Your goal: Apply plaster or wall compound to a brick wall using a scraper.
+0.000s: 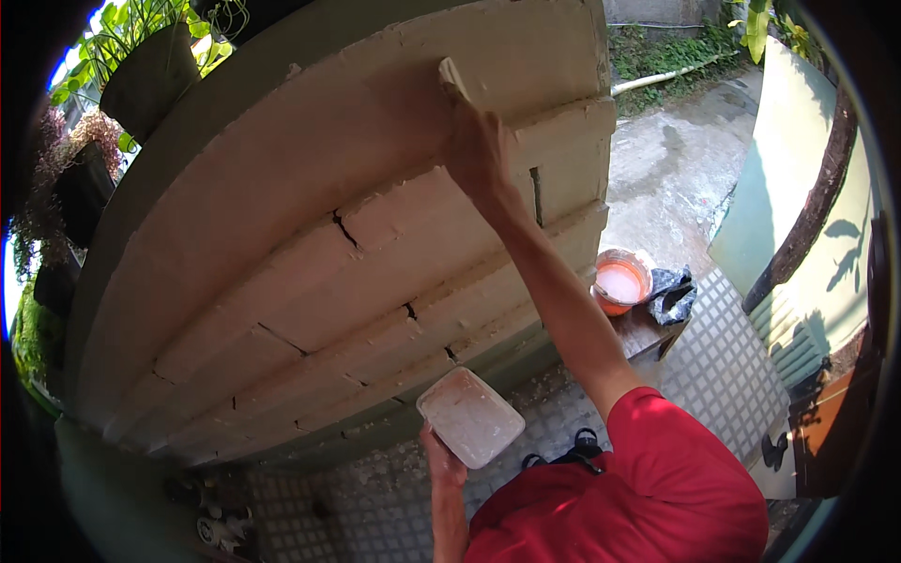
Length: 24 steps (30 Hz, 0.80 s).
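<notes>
With my right arm stretched up to the wall, my right hand (pixel 477 150) is closed around a pale, flat-ended hand tool (pixel 453 81). Its end meets the top course of the block wall (pixel 375 206), beside a darker patch. The exact kind of tool is hard to make out. Lower down, in front of my body, my left hand (pixel 443 457) grips a whitish rectangular plastic tub (pixel 471 419) by its near side. Pale smears cover the tub; most of my left fingers are hidden behind it. Dark gaps and rough joints run between the blocks.
An orange bucket (pixel 621 280) of pale liquid stands on a small wooden bench (pixel 648 333) at the right, next to a black plastic bag (pixel 672 296). Potted plants (pixel 155 80) hang above the wall's left end. Patterned tiles (pixel 723 357) cover the floor.
</notes>
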Each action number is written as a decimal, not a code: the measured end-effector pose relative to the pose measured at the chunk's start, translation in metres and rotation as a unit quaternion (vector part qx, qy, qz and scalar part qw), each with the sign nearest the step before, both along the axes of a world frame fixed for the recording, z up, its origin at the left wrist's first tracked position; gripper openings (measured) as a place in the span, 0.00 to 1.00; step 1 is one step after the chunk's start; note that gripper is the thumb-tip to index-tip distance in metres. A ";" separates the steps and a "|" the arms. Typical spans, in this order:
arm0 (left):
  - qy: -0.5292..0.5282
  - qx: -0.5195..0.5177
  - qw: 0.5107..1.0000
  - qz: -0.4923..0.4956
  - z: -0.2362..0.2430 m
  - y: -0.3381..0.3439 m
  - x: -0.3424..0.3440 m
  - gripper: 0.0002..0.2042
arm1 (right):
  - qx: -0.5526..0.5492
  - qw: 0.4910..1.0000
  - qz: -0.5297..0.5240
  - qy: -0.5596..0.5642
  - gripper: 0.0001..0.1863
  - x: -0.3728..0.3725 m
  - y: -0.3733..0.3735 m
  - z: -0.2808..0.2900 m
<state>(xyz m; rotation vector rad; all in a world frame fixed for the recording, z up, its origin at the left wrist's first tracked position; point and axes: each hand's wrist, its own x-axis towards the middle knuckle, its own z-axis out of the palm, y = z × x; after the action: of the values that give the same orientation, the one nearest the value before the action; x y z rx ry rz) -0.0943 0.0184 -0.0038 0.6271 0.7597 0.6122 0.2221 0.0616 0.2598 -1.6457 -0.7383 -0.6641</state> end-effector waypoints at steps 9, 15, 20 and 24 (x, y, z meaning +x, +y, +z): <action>-0.013 0.002 1.000 0.006 0.002 -0.001 -0.009 0.23 | -0.005 0.991 0.132 -0.013 0.29 -0.067 0.027 0.016; -0.020 0.007 1.000 0.008 0.000 -0.011 -0.014 0.24 | 0.067 0.994 -0.058 -0.067 0.24 0.048 -0.033 0.046; -0.014 0.004 0.999 0.037 0.002 -0.015 -0.014 0.23 | -0.025 0.998 0.003 -0.050 0.23 -0.006 0.005 0.062; -0.018 0.004 0.998 0.055 0.003 -0.022 -0.007 0.23 | -0.048 0.993 0.062 -0.091 0.26 -0.053 0.049 0.060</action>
<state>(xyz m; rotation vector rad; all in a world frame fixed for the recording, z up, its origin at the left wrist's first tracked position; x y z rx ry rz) -0.1012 -0.0038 -0.0008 0.5832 0.7609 0.7260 0.1689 0.1103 0.3199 -1.6250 -1.0101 -0.7037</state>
